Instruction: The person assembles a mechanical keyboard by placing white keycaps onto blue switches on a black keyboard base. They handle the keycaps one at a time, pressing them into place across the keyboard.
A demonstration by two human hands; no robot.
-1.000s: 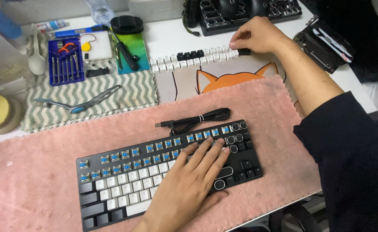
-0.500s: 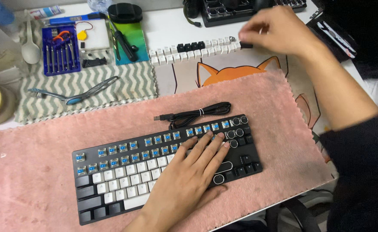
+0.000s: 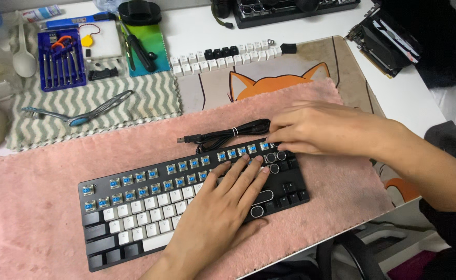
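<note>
My left hand (image 3: 223, 207) lies flat on the keyboard (image 3: 150, 207), its long axis climbing rightward; my right hand (image 3: 316, 127) pinches at the top row, contents unclear.

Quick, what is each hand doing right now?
Left hand: open, flat on the keyboard, holding nothing.
Right hand: fingertips pinched at the keyboard's top right corner; cannot tell if it holds anything.

One keyboard (image 3: 134, 207), two hands (image 3: 223, 207).
</note>
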